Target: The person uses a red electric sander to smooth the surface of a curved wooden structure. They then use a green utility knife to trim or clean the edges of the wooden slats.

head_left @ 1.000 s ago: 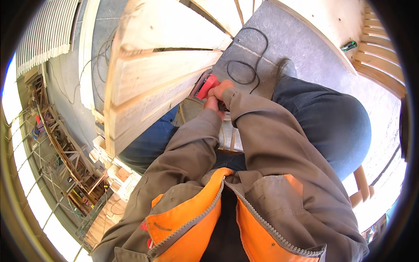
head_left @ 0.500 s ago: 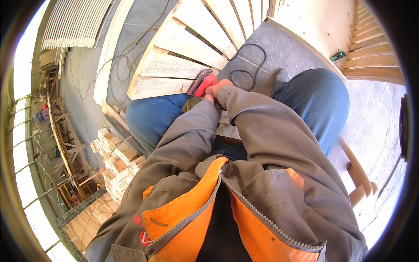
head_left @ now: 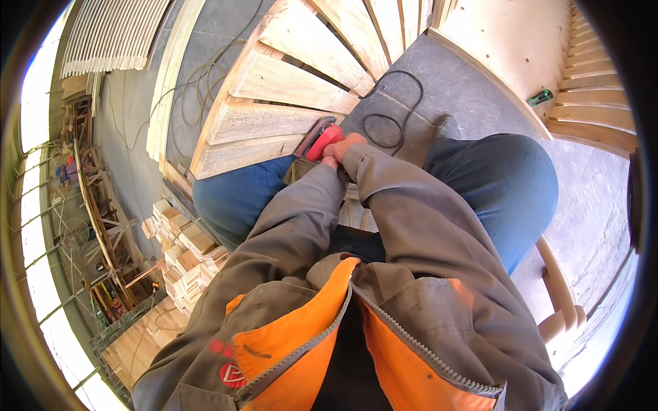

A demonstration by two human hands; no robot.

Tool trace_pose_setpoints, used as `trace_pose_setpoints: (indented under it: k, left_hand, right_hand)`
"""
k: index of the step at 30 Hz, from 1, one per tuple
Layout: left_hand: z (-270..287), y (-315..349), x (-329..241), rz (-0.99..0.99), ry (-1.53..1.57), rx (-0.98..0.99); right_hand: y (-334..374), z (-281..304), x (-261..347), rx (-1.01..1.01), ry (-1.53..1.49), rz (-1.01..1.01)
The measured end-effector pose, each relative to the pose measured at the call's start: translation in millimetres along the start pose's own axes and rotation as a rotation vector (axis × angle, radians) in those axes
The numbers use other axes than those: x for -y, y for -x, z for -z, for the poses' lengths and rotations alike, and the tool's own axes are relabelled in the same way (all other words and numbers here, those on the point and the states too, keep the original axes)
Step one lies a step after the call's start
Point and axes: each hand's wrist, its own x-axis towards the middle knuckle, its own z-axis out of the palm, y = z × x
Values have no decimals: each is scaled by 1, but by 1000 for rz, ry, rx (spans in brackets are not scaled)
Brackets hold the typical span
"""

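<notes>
We had the fingers of our left hand [head_left: 331,162] and right hand [head_left: 348,144] closed around a red, grey-based power sander [head_left: 322,142] at the pale slatted wooden panel's [head_left: 291,82] lower-right end; tilting might have gouged it.

Right hand [head_left: 347,145]: bare, fingers curled in a grip, set slightly higher and further right than the left.
Left hand [head_left: 331,163]: bare, tucked close below the right; its fingers are mostly hidden.
Wrists: close together, the right one bent inward, to the left.
Left arm [head_left: 293,207]: reaching forward and to the right, sleeved to the wrist.
Right arm [head_left: 419,197]: stretched forward and inward, sleeved likewise.
Left knee [head_left: 233,200]: bent, out to the left.
Right knee [head_left: 510,188]: bent, spread wide to the right, both forearms passing between the knees.
</notes>
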Motion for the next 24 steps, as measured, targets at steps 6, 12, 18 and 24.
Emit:
trace_pose_setpoints:
  k: [6,12,18,24]
  left_hand:
    - [-8,-19,-3,61,-31,-47]
    - [-10,-45,-3,140,-59,-42]
    - [15,-77,7,137,-65,31]
    - [6,-60,1,94,-50,67]
  right_hand:
    - [-36,3,-12,87,-4,-48]
    - [-66,-7,-27,98,35,-68]
    - [-91,-20,-44,86,9,-133]
    - [-75,-12,-29,123,115,-137]
